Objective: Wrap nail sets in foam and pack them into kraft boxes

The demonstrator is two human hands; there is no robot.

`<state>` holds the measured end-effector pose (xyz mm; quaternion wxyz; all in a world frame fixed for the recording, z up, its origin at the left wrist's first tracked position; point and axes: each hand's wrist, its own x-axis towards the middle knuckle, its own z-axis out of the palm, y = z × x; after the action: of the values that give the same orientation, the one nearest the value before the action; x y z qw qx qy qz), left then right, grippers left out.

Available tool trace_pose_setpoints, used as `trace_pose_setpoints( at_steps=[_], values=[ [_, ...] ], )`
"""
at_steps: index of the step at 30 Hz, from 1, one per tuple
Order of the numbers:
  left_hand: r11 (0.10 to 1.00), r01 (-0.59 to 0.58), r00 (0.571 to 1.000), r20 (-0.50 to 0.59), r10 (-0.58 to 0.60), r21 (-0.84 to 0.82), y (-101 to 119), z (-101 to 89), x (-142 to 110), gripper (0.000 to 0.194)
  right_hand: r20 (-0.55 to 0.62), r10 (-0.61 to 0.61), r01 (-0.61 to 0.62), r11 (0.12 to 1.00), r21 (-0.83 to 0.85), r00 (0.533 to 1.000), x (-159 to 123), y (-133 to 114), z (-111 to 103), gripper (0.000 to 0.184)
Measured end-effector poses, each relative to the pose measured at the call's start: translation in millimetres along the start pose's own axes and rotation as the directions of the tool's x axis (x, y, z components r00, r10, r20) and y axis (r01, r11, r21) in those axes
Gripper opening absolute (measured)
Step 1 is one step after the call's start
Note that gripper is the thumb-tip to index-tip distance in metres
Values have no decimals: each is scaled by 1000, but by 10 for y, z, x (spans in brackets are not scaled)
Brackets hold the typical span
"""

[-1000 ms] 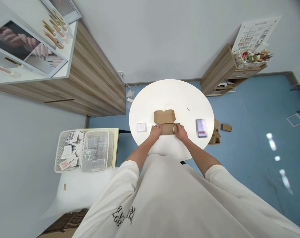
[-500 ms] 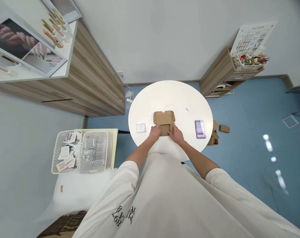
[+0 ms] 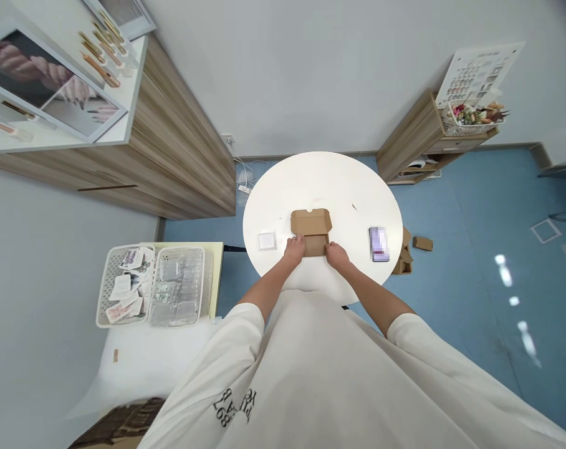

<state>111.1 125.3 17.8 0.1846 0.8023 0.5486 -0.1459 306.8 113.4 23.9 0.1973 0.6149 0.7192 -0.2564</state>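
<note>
A small brown cardboard box (image 3: 315, 244) lies on the round white table (image 3: 320, 178), its lid flap folded back toward the wall. My left hand (image 3: 295, 247) grips the box's left side wall, fingers bent over the edge. At the front right corner, my right hand (image 3: 336, 255) pinches the box's right side. The inside of the box looks bare. To the left on the table lies a small clear flat case (image 3: 267, 241). On the right rests a stack of purple printed cards or packets (image 3: 379, 244), blurred in part.
Several folded cardboard boxes (image 3: 404, 252) lie on the blue floor right of the table, with one small box (image 3: 422, 243) apart. Two white baskets (image 3: 154, 280) stand on a side table at left. A wooden cabinet (image 3: 184, 118) flanks the table; a small dark mark (image 3: 354, 207) shows on the tabletop.
My right hand has moved from inside the box's right edge outward to its front right corner. The left hand stays on the left side, and the box is nearly where it was.
</note>
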Motion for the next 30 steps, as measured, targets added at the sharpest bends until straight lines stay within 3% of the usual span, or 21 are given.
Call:
trace_pose_setpoints(
  at_steps=[5, 11, 16, 19, 22, 26, 30],
  values=[
    [998, -17, 1000, -9, 18, 57, 0, -29, -20, 82, -3, -25, 24, 990, -138, 1000, 33, -84, 4, 36],
    [999, -24, 1000, -17, 25, 46, 29, -10, -14, 80, -35, 34, -40, 980, -193, 999, 90, -183, 37, 33],
    [1000, -13, 999, -31, 12, -22, 44, 26, -4, 79, -16, -29, 25, 980, -198, 999, 64, -84, 22, 33],
    [999, -19, 999, -31, 18, -41, 32, 40, -10, 78, -77, -69, 56, 985, -161, 995, -9, 11, -9, 35],
    [998, -24, 999, -38, 22, -53, 22, 48, -18, 75, -133, -122, 103, 985, -140, 983, -48, 42, -50, 48],
    [995, -13, 999, -48, 8, -96, 29, 59, -19, 73, -86, -165, 149, 975, -165, 983, 6, 4, -88, 75],
    [988, 24, 998, -61, -34, -153, 60, 67, -42, 76, -73, -153, 137, 972, -193, 985, 75, -25, -85, 83]
  ],
)
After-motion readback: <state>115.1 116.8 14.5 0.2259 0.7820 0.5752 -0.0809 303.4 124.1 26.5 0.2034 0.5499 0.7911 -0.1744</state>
